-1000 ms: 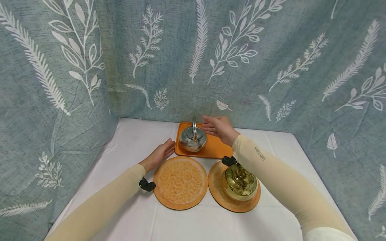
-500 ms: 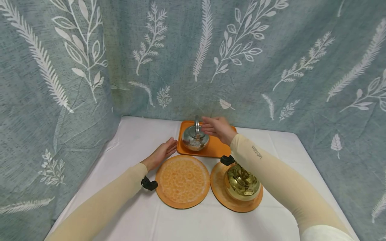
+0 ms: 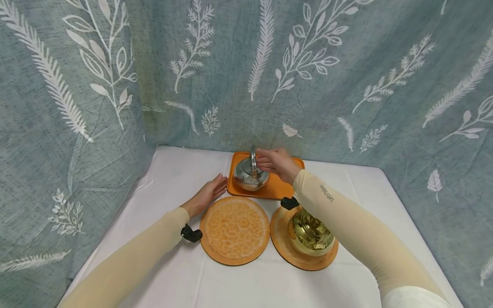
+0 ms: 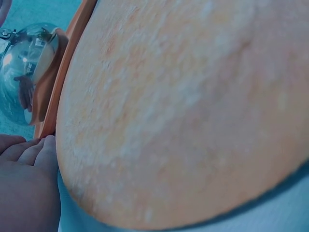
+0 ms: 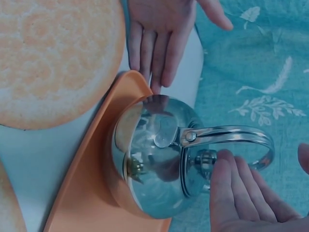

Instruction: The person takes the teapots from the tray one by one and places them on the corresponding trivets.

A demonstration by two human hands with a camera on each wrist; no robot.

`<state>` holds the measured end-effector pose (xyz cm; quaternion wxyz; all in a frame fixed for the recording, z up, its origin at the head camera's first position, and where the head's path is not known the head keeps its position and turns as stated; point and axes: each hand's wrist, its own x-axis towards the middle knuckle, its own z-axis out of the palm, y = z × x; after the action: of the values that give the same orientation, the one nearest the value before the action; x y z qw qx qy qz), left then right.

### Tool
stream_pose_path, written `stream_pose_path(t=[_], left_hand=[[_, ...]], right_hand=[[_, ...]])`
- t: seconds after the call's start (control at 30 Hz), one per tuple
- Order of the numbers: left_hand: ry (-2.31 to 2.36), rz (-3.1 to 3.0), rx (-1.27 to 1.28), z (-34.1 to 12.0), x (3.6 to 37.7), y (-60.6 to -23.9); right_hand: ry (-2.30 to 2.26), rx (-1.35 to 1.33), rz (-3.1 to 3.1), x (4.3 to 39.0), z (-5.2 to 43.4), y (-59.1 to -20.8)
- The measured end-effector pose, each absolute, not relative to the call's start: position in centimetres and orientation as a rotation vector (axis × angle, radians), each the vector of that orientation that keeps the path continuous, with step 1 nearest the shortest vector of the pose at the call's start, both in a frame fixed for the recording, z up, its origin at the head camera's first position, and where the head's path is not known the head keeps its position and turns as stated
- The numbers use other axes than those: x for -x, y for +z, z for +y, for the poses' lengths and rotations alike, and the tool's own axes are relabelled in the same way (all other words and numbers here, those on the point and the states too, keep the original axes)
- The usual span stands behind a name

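Here, silver kettle [image 3: 250, 176]: it stands upright on the left part of the orange tray [image 3: 279, 187], its hoop handle [image 3: 253, 160] raised, with my hands on either side.
Right hand [image 3: 278, 164]: my fingers are straight and close together, the thumb well apart from them, the palm turned toward the kettle up by the handle. In the right wrist view the fingertips overlap the lid knob [image 5: 205, 159]; I cannot tell whether they touch metal.
Left hand [image 3: 208, 195]: these fingers are straight and pressed together too, thumb spread away, the tips right at the tray's left rim; whether they touch it I cannot tell.
Since a second ago: my right fingertips are closer to the handle, the gap between them almost gone. The kettle keeps its place on the tray and my left hand stays beside the same rim, while my whole view has shifted slightly.
Round mats: the left mat [image 3: 235, 231] lies just in front of the tray, the right mat [image 3: 281, 239] close beside it.
Gold pot [image 3: 310, 235]: it sits on the right mat, partly hidden under my right sleeve [image 3: 346, 231].
Around: a white cloth [image 3: 231, 291] lies beneath everything; a blue-green leaf-patterned curtain [image 3: 231, 85] hangs behind.
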<state>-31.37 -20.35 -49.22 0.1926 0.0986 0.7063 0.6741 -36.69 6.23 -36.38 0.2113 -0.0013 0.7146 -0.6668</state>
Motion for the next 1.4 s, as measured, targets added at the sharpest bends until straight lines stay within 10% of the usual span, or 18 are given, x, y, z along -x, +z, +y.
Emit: stream_pose_path(t=[1.4], left_hand=[[1.906, 1.984, -0.277, -20.0, 31.4, -49.2]], right_hand=[[-1.849, 0.029, 1.822, 38.3, 5.8, -36.9]])
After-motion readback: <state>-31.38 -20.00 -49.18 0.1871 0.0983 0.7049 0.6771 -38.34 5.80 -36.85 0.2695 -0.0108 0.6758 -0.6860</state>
